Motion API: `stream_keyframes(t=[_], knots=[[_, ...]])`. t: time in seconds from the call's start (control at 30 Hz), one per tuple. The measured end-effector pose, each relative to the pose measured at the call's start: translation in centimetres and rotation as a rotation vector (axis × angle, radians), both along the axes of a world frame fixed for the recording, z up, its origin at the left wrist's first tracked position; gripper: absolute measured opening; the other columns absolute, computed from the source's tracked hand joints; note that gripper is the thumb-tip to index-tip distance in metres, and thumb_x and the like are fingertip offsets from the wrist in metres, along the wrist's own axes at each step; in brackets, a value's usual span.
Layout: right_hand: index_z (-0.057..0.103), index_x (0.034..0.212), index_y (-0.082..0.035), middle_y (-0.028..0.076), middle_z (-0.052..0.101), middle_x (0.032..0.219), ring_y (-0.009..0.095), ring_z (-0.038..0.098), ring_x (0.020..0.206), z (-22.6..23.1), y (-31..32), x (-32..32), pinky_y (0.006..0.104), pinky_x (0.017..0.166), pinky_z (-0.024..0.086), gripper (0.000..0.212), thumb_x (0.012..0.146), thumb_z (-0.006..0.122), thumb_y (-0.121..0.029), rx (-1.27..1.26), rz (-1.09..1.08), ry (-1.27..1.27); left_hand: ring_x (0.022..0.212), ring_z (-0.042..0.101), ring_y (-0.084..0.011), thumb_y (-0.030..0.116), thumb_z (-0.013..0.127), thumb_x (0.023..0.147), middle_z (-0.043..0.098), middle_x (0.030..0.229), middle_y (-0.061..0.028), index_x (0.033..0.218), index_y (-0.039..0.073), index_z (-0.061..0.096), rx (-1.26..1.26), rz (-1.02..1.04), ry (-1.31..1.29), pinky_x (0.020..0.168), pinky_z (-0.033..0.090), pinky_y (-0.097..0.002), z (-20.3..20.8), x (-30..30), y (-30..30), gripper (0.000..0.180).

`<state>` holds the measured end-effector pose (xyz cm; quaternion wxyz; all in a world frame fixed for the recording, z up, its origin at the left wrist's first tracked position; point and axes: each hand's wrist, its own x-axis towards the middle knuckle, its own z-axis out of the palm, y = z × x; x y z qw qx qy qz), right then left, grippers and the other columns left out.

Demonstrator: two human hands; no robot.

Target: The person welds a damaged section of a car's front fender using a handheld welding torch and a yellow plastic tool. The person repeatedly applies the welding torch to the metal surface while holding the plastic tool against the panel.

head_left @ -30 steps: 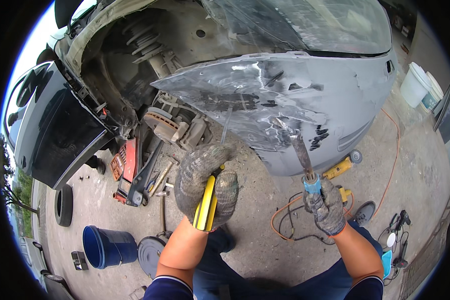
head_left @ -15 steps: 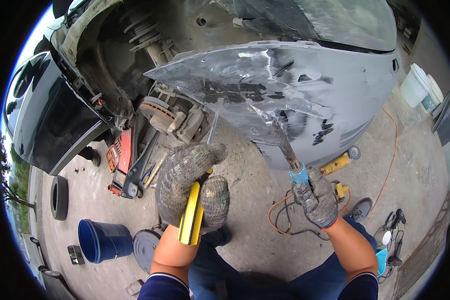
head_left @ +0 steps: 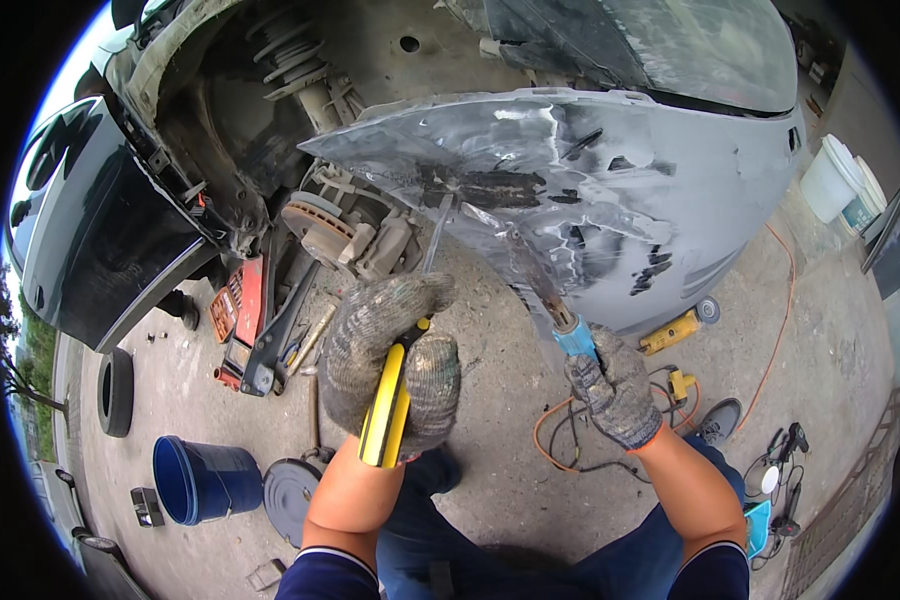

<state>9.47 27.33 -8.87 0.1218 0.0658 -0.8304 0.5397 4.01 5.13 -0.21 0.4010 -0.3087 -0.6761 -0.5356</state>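
Near nine o'clock on the grey bumper (head_left: 710,180), the right hand (head_left: 620,390), fingers curled closed, had brought its blue-handled tool (head_left: 537,275) nearer the yellow-handled screwdriver (head_left: 384,415) gripped in the closed left hand (head_left: 360,345).

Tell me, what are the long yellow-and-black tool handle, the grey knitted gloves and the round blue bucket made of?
The long yellow-and-black tool handle looks like smooth plastic, with bright, even colour. The grey knitted gloves seem to be matte yarn: ribbed stitches show, though cotton or something else, I can't tell. The round blue bucket is probably smooth plastic, with a slight sheen.
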Motion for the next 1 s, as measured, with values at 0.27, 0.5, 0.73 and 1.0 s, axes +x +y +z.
stream_keyframes(t=[0.27,0.5,0.73,1.0], knots=[[0.058,0.106,-0.003,0.003,0.057,0.075,0.014,0.054,0.063,0.0,-0.1,-0.2,0.0303,0.06,0.045,0.033,0.097,0.057,-0.035,0.047,-0.037,0.047,0.082,0.065,-0.0265,0.012,0.066,0.086,0.07,0.097,-0.0135,0.104,0.001,0.066,0.012,0.017,-0.029,0.076,0.051,-0.0358,-0.2,0.1,0.1,0.021],[0.057,0.106,-0.003,0.002,0.055,0.073,0.012,0.052,0.063,-0.8,0.9,0.5,0.029,0.059,0.044,0.034,0.097,0.059,-0.035,-0.105,-0.027,-0.055,0.082,0.065,-0.0269,0.011,0.067,0.085,0.07,0.096,-0.0134,0.103,0.002,0.066,-0.026,0.038,-0.032,0.075,0.051,-0.036,0.0,0.1,0.1,0.021],[0.058,0.105,-0.003,0.003,0.055,0.072,0.014,0.052,0.062,-0.7,0.9,0.6,0.0301,0.059,0.044,0.035,0.097,0.057,-0.037,0.049,0.001,-0.003,0.082,0.065,-0.0261,0.012,0.067,0.086,0.07,0.095,-0.0134,0.102,0.001,0.066,0.005,0.019,-0.014,0.075,0.052,-0.0353,0.0,-0.1,0.5,0.02],[0.058,0.119,-0.002,0.014,0.063,0.088,0.028,0.062,0.077,0.5,0.4,0.2,0.0386,0.073,0.05,0.035,0.096,0.059,-0.029,0.024,-0.003,-0.139,0.083,0.066,-0.0261,0.013,0.067,0.086,0.07,0.095,-0.0146,0.102,0.0,0.065,-0.002,0.025,-0.013,0.076,0.052,-0.0353,-0.2,-0.1,0.3,0.02]])
